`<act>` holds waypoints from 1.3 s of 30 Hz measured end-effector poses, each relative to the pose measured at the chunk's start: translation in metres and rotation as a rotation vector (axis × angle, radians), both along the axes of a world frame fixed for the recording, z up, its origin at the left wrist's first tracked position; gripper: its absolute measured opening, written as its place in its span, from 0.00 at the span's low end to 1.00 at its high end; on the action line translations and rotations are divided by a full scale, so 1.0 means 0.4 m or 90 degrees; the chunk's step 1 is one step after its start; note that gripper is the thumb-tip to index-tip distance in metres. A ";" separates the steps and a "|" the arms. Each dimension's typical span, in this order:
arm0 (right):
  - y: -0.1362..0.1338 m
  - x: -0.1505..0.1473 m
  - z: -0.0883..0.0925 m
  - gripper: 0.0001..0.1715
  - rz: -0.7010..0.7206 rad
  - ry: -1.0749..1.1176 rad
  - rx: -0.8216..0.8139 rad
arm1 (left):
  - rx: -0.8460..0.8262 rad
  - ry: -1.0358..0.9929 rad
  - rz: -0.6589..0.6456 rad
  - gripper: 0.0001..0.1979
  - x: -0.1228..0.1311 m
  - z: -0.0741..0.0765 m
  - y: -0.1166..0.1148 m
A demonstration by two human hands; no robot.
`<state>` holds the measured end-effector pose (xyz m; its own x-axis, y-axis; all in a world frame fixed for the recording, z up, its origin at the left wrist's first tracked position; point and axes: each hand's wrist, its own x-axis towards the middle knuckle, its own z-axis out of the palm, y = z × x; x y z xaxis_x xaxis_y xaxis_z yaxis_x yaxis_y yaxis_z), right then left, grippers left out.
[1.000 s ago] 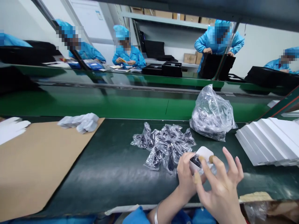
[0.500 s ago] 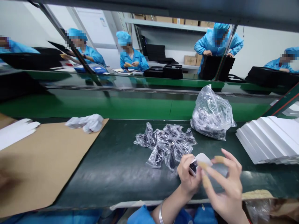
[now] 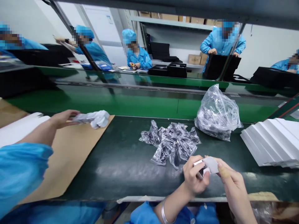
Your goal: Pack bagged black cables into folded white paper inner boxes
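My left hand (image 3: 195, 180) is wrapped round a small white cardboard box (image 3: 211, 165) with its end flap standing up. Something dark shows at the opening, but I cannot make out what it is. My right hand (image 3: 234, 183) pinches the edge of that flap between thumb and fingers. Just beyond my hands, a pile of small clear plastic bags (image 3: 174, 143) with dark items inside lies on the green work surface (image 3: 121, 161). Behind and to the right stands a large clear bag (image 3: 218, 116) of similar packets.
Stacked flat white cartons (image 3: 271, 144) lie at the right. At the left, a co-worker's hand (image 3: 62, 119) touches crumpled whitish packets (image 3: 99, 119) on a brown cardboard sheet (image 3: 77, 149). Across a raised green ledge (image 3: 149, 102), several people work with black cases.
My right hand has closed from spread fingers onto the box flap. A co-worker's arm has reached in from the left to the whitish packets. The view has shifted slightly.
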<state>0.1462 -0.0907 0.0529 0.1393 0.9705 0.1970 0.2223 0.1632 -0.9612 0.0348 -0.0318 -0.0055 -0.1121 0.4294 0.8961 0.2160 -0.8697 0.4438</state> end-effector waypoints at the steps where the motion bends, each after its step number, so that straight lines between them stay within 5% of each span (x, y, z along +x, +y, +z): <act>1: -0.001 0.001 -0.003 0.20 -0.002 0.001 -0.004 | 0.003 0.012 0.000 0.12 -0.002 0.002 0.003; 12: -0.007 -0.013 0.005 0.20 0.019 -0.016 0.017 | 0.006 0.072 0.030 0.08 -0.015 0.031 0.009; 21: -0.012 -0.024 0.040 0.15 0.032 -0.208 0.128 | 0.010 -0.044 0.005 0.12 -0.005 -0.019 0.002; 30: -0.007 -0.043 0.040 0.13 -0.053 -0.274 0.151 | -0.005 -0.056 -0.086 0.10 0.013 -0.024 0.021; 36: -0.012 -0.078 0.032 0.08 -0.173 -0.387 0.297 | -0.064 -0.085 -0.133 0.26 0.022 -0.053 0.017; 39: -0.013 -0.082 0.029 0.07 -0.178 -0.452 0.342 | -0.108 -0.051 -0.144 0.25 0.017 -0.053 0.008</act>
